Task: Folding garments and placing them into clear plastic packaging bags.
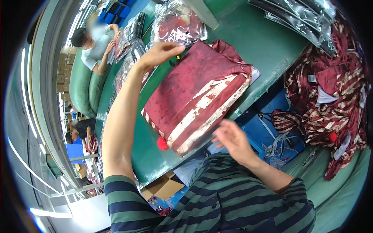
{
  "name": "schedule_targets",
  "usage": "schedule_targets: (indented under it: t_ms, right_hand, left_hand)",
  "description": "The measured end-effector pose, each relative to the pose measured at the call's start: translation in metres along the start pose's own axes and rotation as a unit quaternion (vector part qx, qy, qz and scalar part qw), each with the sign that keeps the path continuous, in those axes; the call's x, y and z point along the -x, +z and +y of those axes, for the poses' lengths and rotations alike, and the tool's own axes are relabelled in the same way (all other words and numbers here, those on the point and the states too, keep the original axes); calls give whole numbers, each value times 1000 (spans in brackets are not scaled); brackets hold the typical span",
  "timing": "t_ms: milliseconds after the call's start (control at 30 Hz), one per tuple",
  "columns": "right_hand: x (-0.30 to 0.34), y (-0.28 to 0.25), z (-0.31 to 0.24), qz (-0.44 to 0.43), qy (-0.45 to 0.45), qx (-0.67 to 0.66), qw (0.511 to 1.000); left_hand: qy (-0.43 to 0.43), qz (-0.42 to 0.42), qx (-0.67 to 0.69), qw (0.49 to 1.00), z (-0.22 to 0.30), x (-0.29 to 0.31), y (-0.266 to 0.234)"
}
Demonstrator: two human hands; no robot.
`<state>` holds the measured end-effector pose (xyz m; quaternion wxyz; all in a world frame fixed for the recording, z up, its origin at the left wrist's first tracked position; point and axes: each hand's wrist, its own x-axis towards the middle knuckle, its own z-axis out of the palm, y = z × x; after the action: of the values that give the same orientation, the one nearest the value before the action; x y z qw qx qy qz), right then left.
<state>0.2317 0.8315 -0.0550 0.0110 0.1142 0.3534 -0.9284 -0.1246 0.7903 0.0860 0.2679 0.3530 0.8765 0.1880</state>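
A folded garment (198,89), dark red with cream stripes and brown stains, lies on the green tabletop in front of me. A red pompom (162,143) sticks out at its near left corner. My left hand (163,54) reaches to the garment's far left edge, fingers stretched out, holding nothing that I can see. Just below those fingers lies a small yellow-and-black tool (177,58), partly hidden. My right hand (232,140) hovers by the garment's near right edge, slightly blurred, its fingers apart and loosely bent, with nothing visible in them.
Clear plastic packs (176,24) with red garments lie beyond my left hand. Plastic bags (301,19) lie at the far right of the green table (260,42). Red striped garments (326,97) are heaped at my right. A cardboard box (165,188) stands below. Two people work at the left.
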Motion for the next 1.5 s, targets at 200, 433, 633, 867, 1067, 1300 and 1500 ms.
schedule_targets:
  t_ms: [200,433,633,867,1067,1300,1500]
  right_hand:
    - [-66,1,-42,218,-242,190,926]
    - [-60,-26,-88,278,-132,274,911]
    - [-49,-22,-92,380,-150,237,881]
    - [-73,-5,-106,296,3,82,951]
    - [-121,-13,-127,131,75,119,981]
    - [-206,142,-171,-248,-77,321,911]
    - [-232,236,-156,-397,-164,527,734]
  left_hand:
    - [-64,-42,56,995,-13,-32,44]
    - [9,21,139,990,-11,-49,48]
    - [-9,-52,57,997,-10,-69,45]
    - [-60,-195,61,977,7,-58,23]
    - [20,-78,99,992,-18,29,-42]
    - [-156,98,348,919,-62,256,-117]
    - [-26,570,99,816,-38,430,4]
